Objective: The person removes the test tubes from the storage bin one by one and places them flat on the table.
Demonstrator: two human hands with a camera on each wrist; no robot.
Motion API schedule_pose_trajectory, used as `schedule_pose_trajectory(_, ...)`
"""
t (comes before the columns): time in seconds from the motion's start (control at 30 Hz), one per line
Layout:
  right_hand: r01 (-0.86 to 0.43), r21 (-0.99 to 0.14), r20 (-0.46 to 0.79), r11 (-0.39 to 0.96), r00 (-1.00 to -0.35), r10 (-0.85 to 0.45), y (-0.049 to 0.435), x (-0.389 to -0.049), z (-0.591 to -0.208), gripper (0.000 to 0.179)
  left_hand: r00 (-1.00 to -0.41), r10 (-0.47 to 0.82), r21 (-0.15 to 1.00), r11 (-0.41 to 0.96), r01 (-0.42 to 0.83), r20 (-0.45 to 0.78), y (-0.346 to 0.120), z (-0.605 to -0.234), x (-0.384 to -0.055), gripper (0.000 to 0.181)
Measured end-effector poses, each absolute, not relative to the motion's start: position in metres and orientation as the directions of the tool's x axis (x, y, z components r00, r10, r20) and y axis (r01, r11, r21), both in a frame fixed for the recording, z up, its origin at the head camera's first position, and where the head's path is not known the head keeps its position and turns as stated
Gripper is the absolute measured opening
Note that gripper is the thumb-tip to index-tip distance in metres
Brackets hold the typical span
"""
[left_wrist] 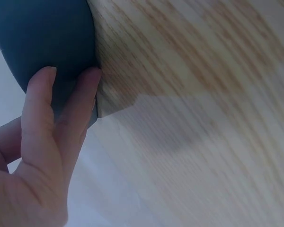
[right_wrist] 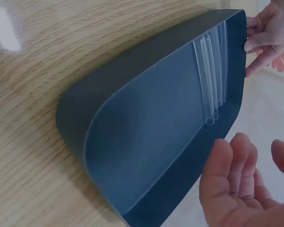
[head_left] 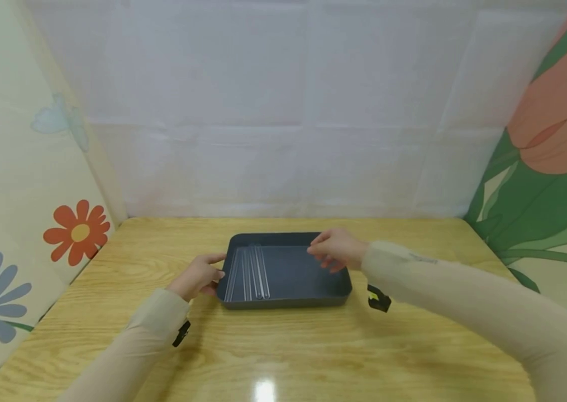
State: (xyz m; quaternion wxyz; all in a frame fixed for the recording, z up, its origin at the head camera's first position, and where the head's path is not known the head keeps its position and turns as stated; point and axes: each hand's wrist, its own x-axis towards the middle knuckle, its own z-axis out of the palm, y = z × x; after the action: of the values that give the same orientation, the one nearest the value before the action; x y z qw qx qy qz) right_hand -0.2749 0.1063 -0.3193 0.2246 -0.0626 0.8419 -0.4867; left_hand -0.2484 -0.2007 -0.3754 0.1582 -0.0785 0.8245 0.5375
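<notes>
From where I stand, clear rods (right_wrist: 208, 78) lie along the left side of the tray (head_left: 300, 279) on the worktop (head_left: 313, 352), apparently light, stiff, slick, possibly brittle, best pinched mid-length; right grip (head_left: 337, 248) empty, fingers and thumb apart, left grip (head_left: 200, 277) against the tray, fingers extended.

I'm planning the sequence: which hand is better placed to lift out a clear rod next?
Probably the right hand: it looks empty and hovers by the tray. The left hand is nearer the clear rods but occupied at the tray's rim.
</notes>
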Motion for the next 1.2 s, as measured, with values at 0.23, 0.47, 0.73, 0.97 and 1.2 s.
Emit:
schedule_pose_trajectory(0.23,0.081,-0.836,-0.299,0.542,-0.896,-0.327,0.092,-0.279,-0.329,0.035,-0.941,0.04,0.861,0.417,-0.291,-0.337,-0.2,-0.377,-0.248,0.057)
schedule_pose_trajectory(0.47,0.071,-0.824,-0.312,0.561,-0.885,-0.346,0.077,-0.281,-0.327,0.033,-0.939,0.049,0.864,0.412,-0.291,-0.34,-0.198,-0.381,-0.244,0.057)
schedule_pose_trajectory(0.73,0.055,-0.815,-0.314,0.577,-0.879,-0.359,0.061,-0.291,-0.326,0.034,-0.942,0.037,0.868,0.402,-0.293,-0.335,-0.198,-0.376,-0.246,0.057)
schedule_pose_trajectory(0.97,0.007,-0.778,-0.296,0.628,-0.886,-0.356,0.052,-0.298,-0.334,0.036,-0.937,0.033,0.864,0.399,-0.306,-0.347,-0.198,-0.374,-0.247,0.056)
schedule_pose_trajectory(1.2,-0.016,-0.756,-0.3,0.655,-0.88,-0.368,0.042,-0.302,-0.336,0.037,-0.935,0.021,0.855,0.413,-0.315,-0.355,-0.198,-0.374,-0.247,0.057)
